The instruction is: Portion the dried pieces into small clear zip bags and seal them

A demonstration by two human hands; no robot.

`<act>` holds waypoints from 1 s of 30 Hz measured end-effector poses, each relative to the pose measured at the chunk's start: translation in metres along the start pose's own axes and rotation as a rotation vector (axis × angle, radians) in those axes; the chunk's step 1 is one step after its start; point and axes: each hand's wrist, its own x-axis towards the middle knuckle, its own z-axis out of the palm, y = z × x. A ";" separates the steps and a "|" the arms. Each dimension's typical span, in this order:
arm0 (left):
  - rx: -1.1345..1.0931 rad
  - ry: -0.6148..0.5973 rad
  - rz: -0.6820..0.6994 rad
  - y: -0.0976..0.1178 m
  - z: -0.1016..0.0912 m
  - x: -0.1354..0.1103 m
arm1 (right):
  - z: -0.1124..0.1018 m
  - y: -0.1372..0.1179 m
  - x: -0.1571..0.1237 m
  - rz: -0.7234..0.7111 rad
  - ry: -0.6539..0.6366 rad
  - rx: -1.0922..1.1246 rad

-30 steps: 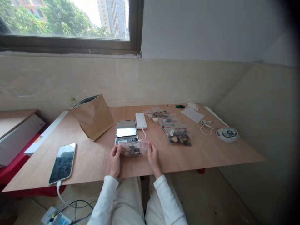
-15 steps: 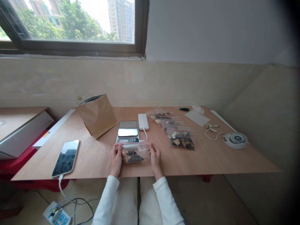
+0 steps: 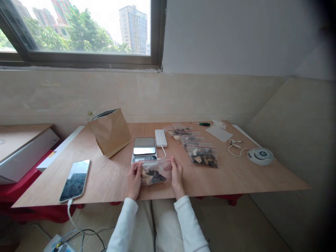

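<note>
A small clear zip bag with dark and pale dried pieces lies on the wooden table near its front edge. My left hand pinches the bag's left side. My right hand pinches its right side near the top seal. Just behind the bag stands a small kitchen scale with a shiny steel plate. To the right lies a row of several filled zip bags with red seal lines.
A brown paper bag stands open at the back left. A phone on a cable lies at the left. A white power bank, a green screwdriver, a white sheet and a round white device lie farther back and right.
The bag has been turned and lowered from in front of the scale onto the table near me, both hands still on it. The view has shifted slightly.
</note>
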 end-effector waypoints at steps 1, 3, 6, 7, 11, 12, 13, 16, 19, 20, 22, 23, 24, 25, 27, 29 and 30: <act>-0.009 0.001 -0.009 0.000 0.000 0.001 | 0.000 0.004 -0.001 -0.021 0.015 -0.030; -0.033 -0.001 -0.032 -0.001 -0.001 0.002 | -0.002 0.008 -0.004 -0.066 0.014 -0.081; -0.074 -0.023 -0.067 -0.003 -0.003 0.004 | -0.006 0.008 -0.006 -0.096 0.003 -0.112; -0.088 -0.028 -0.076 -0.004 -0.003 0.004 | -0.007 0.008 -0.007 -0.097 -0.002 -0.111; -0.152 0.001 -0.093 -0.009 -0.004 0.007 | -0.007 0.006 -0.008 -0.088 -0.033 -0.061; -0.170 0.018 -0.094 -0.011 -0.004 0.008 | -0.007 0.007 -0.008 -0.085 -0.035 -0.057; -0.186 0.037 -0.095 -0.013 -0.004 0.008 | -0.007 0.007 -0.008 -0.082 -0.036 -0.064; -0.229 0.092 -0.100 -0.016 -0.005 0.009 | -0.008 0.009 -0.008 -0.086 -0.051 -0.129; -0.252 0.120 -0.109 -0.017 -0.006 0.009 | -0.007 0.011 -0.009 -0.104 -0.076 -0.193; -0.250 0.130 -0.110 -0.017 -0.006 0.008 | -0.007 0.011 -0.009 -0.110 -0.079 -0.206; -0.240 0.148 -0.110 -0.016 -0.006 0.007 | -0.006 0.012 -0.009 -0.119 -0.071 -0.220; -0.235 0.154 -0.111 -0.015 -0.007 0.006 | -0.006 0.012 -0.010 -0.125 -0.064 -0.222; -0.231 0.157 -0.112 -0.015 -0.007 0.005 | -0.006 0.013 -0.010 -0.132 -0.057 -0.223; -0.230 0.157 -0.115 -0.014 -0.007 0.005 | -0.006 0.013 -0.010 -0.137 -0.052 -0.224; -0.230 0.144 -0.123 -0.011 -0.006 0.004 | -0.006 0.013 -0.011 -0.147 -0.037 -0.222; -0.236 0.123 -0.127 -0.009 -0.006 0.003 | -0.006 0.013 -0.012 -0.158 -0.017 -0.213; -0.239 0.113 -0.124 -0.008 -0.006 0.003 | -0.006 0.013 -0.012 -0.163 -0.011 -0.208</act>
